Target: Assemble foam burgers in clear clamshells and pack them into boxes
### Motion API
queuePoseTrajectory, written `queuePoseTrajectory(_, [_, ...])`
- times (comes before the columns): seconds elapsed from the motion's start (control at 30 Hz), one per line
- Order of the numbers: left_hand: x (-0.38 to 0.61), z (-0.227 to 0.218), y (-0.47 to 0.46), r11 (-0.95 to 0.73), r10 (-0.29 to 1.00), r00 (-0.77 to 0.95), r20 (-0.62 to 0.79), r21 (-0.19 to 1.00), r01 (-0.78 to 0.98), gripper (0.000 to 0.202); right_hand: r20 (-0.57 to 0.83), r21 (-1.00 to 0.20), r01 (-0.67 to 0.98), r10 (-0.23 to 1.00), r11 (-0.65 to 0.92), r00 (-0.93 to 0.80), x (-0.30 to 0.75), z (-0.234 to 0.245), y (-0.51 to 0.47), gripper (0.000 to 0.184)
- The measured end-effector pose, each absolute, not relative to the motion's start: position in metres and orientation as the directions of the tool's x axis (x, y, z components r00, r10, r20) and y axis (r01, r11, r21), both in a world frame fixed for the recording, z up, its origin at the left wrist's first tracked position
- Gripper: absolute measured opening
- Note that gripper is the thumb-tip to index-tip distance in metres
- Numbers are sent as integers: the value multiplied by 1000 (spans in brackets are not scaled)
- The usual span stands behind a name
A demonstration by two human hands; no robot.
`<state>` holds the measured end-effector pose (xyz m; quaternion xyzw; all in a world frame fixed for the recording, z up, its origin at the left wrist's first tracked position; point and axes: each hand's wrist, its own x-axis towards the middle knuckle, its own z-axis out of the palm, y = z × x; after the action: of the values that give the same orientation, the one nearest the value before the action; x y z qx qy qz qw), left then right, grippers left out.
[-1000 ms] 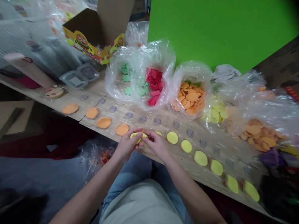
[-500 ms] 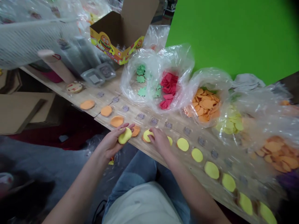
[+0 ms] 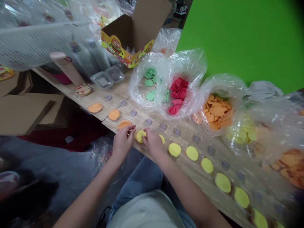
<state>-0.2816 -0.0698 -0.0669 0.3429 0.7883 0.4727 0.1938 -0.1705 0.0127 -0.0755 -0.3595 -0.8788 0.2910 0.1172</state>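
My right hand [image 3: 153, 144] pinches its fingertips at a yellow foam disc [image 3: 139, 136], which lies over an orange one at the table's front edge. Just left of it, my left hand [image 3: 124, 141] is turned back-up with its fingers curled together; whatever it holds is hidden underneath. An orange foam disc [image 3: 124, 123] shows partly behind the left fingers. More orange discs [image 3: 114, 115] lie to the left in the same row. Rightward along the edge runs a line of yellow discs [image 3: 174, 149]. Small clear grey pieces [image 3: 148, 122] form a second row behind.
Open plastic bags hold green leaf shapes [image 3: 150, 74], red pieces [image 3: 179, 88], orange discs [image 3: 217, 110] and yellow discs [image 3: 244, 131]. A burger-printed carton [image 3: 116, 46], a clear hinged case [image 3: 102, 80], a pink bottle [image 3: 66, 68] and a white basket [image 3: 45, 44] stand at the left.
My left hand has turned from palm-up, showing a yellow disc, to back-up, hiding it. My right hand stays at a yellow disc, now nearer the left hand. The view has shifted slightly.
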Motion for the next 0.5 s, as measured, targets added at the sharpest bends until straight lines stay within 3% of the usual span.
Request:
queuePoseTrajectory(0.07, [-287, -71, -80, 276, 788, -595, 158, 773, 571, 28, 65, -459, 546, 640, 700, -766, -170, -74, 13, 15])
queuePoseTrajectory(0.2, [-285, -76, -93, 63, 934, -249, 257, 567, 821, 42, 212, -383, 589, 689, 711, -693, -137, -68, 10, 24])
queuePoseTrajectory(0.37, [-282, -80, -82, -145, 979, 81, 189, 353, 924, 69, 181, -247, 684, 726, 687, -664, -87, -80, -2, 51])
queuePoseTrajectory(0.5, [-287, -89, -75, -193, 969, 143, 203, 251, 948, 59, 133, -251, 689, 729, 680, -672, -82, -78, -11, 56])
